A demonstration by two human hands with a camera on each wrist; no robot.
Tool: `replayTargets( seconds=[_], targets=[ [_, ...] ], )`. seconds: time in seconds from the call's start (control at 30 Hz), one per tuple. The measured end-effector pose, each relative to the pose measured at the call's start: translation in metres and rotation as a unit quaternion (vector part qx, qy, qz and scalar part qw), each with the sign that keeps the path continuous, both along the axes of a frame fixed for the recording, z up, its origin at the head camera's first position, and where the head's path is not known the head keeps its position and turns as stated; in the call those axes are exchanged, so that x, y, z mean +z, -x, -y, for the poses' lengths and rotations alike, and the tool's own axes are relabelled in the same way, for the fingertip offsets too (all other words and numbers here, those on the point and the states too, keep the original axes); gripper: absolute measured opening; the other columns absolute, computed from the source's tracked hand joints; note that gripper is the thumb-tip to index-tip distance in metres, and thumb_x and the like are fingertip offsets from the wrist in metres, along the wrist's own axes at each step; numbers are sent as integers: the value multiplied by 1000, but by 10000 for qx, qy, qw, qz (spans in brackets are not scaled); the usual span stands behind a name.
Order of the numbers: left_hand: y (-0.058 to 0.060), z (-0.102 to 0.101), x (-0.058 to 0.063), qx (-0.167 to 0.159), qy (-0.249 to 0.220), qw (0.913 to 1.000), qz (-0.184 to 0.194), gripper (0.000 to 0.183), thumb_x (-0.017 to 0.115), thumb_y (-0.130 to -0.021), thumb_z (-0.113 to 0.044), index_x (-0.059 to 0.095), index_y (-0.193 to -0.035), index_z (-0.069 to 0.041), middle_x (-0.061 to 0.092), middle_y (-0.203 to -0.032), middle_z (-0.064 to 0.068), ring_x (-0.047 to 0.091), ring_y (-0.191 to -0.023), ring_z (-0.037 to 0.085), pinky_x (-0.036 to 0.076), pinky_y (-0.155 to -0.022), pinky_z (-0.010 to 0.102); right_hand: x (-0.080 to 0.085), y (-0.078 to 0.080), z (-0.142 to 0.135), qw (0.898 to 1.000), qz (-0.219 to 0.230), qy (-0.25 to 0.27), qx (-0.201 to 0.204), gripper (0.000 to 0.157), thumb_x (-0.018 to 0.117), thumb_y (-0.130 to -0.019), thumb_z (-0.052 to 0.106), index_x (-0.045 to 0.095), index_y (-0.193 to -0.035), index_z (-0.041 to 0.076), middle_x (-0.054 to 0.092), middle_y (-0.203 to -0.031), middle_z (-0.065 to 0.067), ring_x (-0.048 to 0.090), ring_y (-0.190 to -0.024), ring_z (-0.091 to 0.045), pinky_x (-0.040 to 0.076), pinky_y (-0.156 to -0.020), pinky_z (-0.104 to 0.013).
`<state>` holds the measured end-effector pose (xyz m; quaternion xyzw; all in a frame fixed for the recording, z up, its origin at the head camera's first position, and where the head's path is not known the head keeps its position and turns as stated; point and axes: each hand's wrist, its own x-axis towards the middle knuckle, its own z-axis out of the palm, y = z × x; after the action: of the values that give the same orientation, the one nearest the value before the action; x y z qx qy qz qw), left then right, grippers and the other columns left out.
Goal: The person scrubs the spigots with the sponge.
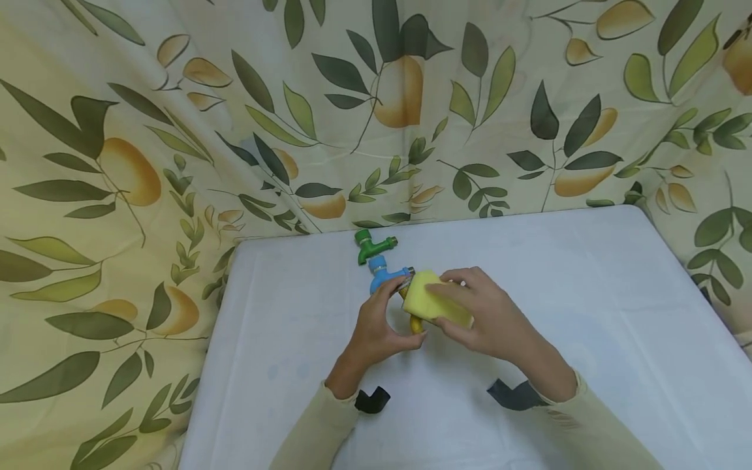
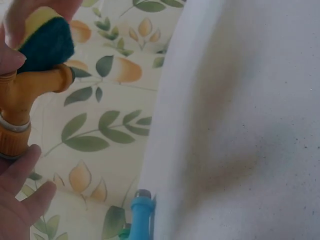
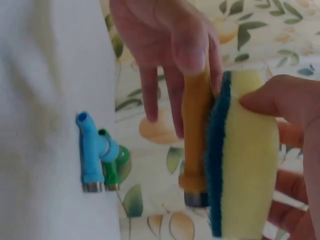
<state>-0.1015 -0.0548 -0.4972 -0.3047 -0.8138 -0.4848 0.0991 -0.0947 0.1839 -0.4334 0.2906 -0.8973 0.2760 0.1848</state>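
Okay, both hands are working: the left hand (image 1: pixel 376 326) is pinching the yellow tap (image 3: pixel 196 140) between thumb and fingers, the right hand (image 1: pixel 490 316) is clamping a sponge (image 1: pixel 431 303), its dark scouring face (image 3: pixel 218 160) seemingly touching the tap's body. The tap is hanging above the table (image 1: pixel 587 294), left of its middle, nearer us than the blue tap (image 1: pixel 379 275) and the green tap (image 1: pixel 371 248), which are lying by the far edge.

Handling, my guess: the tap is looking like moulded plastic, so light, stiff, not fragile. Smooth skin, so it'd be slipping if wet, and the bent shape would be twisting under a hard rub. I'd be gripping at the collar by the metal ring (image 2: pixel 15 124) and bracing the opposite end, leaving the body free. The sponge is looking soft and near weightless; I'd be holding its yellow foam sides, fingers clear of the scouring face.
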Motion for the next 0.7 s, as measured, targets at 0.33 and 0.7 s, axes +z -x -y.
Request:
replayTargets(
  seconds=[0.33, 0.7],
  targets=[
    [-2, 0, -4, -106, 89, 9996, -248, 96, 94, -69, -23, 41, -147, -6, 53, -148, 11, 55, -135, 21, 49, -112, 35, -4, -2, -3, 10000, 48, 32, -17, 50, 87, -73, 25, 73, -119, 16, 64, -116, -7, 59, -105, -23, 60, -73, -40],
    [-6, -1, -5, -155, 131, 9996, -176, 97, 95, -68, -23, 41, -148, -9, 54, -146, 8, 56, -133, 20, 52, -109, 38, -6, -3, -6, 9998, 133, -6, -155, 49, 87, -73, 23, 73, -119, 16, 64, -114, -7, 61, -103, -23, 60, -74, -41]
  ],
)
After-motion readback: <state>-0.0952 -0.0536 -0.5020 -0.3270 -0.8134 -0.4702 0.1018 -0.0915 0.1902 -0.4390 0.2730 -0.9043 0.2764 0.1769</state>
